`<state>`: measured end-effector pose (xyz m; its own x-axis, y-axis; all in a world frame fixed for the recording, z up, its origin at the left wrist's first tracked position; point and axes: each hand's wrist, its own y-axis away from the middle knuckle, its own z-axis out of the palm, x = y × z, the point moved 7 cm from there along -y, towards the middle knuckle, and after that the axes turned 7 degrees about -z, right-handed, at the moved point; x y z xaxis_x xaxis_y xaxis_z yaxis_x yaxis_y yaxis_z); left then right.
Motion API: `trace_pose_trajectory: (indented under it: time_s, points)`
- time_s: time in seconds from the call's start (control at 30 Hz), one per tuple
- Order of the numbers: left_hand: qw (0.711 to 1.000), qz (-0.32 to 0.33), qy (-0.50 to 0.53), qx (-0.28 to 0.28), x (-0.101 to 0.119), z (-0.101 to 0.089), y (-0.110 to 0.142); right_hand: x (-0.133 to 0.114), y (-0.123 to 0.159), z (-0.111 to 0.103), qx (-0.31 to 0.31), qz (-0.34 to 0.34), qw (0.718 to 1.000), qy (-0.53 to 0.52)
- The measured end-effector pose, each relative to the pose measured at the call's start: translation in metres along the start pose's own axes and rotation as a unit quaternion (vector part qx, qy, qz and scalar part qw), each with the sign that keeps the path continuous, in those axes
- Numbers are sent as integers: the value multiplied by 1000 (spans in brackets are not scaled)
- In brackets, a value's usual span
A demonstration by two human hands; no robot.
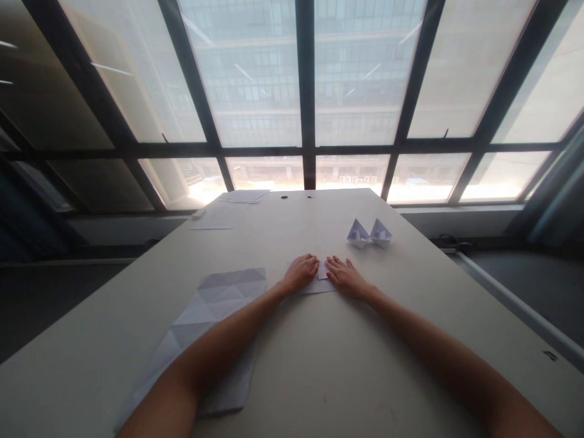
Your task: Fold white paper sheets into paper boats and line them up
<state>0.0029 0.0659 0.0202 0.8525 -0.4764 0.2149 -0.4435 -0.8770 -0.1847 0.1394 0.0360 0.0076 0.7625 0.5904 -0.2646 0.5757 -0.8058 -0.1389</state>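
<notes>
A creased sheet (228,297) lay nearest. Farther up the table (319,359), the left hand (302,272), fingers bent, and the right hand (347,280), fingers flat, touched a small paper (314,288) (maybe part folded). Beyond, two pointy paper shapes (358,235) stood folded.

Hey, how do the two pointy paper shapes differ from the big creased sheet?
The pointy shapes stand up in peaks, while the creased sheet lies spread out. The shapes are small; the sheet is much larger. The left forearm crosses the sheet but not the shapes. All are pale paper on the table.
</notes>
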Motion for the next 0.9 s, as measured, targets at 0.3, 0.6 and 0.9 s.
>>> trace_pose_trajectory:
  time_s: [0.3,0.6,0.9]
  points:
    - [996,64,12,-54,6,9,7,-14,-2,-2,27,-7,999,20]
    - [993,75,5,-87,10,11,8,-3,0,7,9,30,999,13]
    - [992,86,-15,-87,11,11,10,3,-1,7,31,99,995,1]
